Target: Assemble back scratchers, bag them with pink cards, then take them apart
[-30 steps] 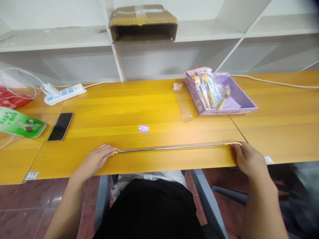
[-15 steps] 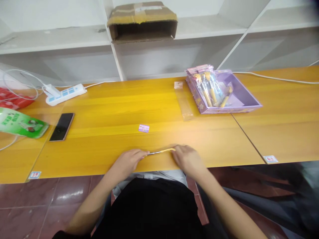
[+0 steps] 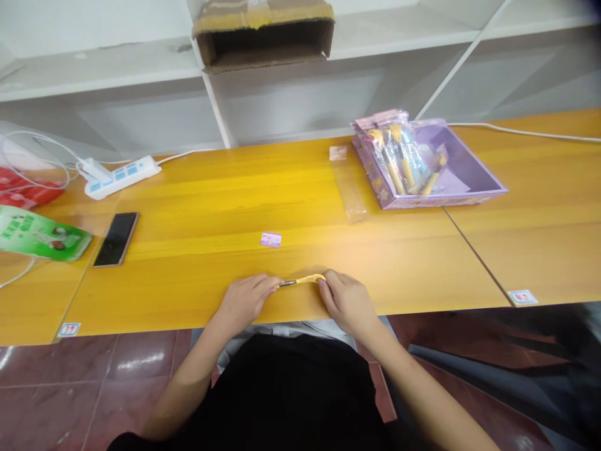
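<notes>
A short metal telescopic rod [image 3: 301, 281] with a yellow end lies pushed together near the front edge of the yellow wooden table [image 3: 291, 207]. My left hand [image 3: 246, 299] pinches its silver left end. My right hand [image 3: 345, 302] grips its yellow right end. Both hands rest on the table, close together, in front of my lap.
A purple tray [image 3: 474, 181] with several packaged yellow-handled items stands at the back right, an empty clear sleeve [image 3: 350, 188] beside it. A small purple sticker [image 3: 271, 239] lies mid-table. A phone [image 3: 115, 238], a power strip [image 3: 123, 176] and a green packet [image 3: 40, 233] lie left. A cardboard box [image 3: 263, 31] sits on the shelf.
The rod was stretched long between my hands, far apart. My hands came together and the rod collapsed to a short length.
</notes>
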The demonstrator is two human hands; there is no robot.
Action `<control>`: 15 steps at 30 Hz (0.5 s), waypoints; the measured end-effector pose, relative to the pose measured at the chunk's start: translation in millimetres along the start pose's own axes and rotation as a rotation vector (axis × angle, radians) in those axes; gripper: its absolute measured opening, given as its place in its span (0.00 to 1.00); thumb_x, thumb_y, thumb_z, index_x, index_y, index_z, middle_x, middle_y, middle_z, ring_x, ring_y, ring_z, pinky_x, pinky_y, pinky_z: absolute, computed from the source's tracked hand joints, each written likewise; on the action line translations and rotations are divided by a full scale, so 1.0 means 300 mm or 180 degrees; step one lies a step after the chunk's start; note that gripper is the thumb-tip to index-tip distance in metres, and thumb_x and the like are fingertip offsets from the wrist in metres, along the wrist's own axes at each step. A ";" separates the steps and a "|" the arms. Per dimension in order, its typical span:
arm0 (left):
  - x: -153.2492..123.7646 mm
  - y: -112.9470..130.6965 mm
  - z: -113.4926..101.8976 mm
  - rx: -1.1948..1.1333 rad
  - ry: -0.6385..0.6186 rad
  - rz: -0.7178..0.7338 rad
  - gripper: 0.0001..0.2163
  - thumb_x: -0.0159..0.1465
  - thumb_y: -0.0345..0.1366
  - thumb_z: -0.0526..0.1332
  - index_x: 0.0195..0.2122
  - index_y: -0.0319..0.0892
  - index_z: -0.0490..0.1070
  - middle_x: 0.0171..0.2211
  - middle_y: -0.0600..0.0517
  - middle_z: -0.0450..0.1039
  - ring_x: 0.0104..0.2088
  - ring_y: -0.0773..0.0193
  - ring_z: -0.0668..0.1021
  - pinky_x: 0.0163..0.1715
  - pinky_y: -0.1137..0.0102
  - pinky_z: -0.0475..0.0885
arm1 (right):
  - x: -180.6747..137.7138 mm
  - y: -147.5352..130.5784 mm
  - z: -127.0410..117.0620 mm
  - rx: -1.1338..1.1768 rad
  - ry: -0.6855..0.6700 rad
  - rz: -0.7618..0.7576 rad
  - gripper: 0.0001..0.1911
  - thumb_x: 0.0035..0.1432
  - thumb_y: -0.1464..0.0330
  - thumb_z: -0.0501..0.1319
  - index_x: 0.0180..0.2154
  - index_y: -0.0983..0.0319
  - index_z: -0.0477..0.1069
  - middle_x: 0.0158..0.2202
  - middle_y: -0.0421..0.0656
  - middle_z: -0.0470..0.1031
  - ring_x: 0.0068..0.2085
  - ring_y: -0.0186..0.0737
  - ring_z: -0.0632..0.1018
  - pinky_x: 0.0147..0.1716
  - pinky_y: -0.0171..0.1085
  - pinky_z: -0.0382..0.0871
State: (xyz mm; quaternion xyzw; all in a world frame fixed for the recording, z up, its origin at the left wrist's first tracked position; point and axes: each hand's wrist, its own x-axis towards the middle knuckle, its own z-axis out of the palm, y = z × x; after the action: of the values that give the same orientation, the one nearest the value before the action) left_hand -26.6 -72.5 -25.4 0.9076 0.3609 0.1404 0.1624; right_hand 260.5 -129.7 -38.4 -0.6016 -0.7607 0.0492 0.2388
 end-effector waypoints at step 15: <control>0.003 -0.003 0.004 -0.0126 0.0140 0.0008 0.14 0.82 0.42 0.54 0.59 0.47 0.76 0.47 0.50 0.84 0.44 0.61 0.84 0.44 0.67 0.75 | 0.002 0.000 -0.003 0.0113 0.0018 -0.0060 0.17 0.81 0.65 0.50 0.33 0.57 0.62 0.28 0.41 0.71 0.28 0.40 0.70 0.32 0.39 0.58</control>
State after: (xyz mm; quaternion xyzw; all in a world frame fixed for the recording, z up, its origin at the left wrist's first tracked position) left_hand -26.3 -71.5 -26.7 0.9013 0.3604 0.1677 0.1721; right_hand 260.8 -129.5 -37.5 -0.5902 -0.7646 0.0587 0.2520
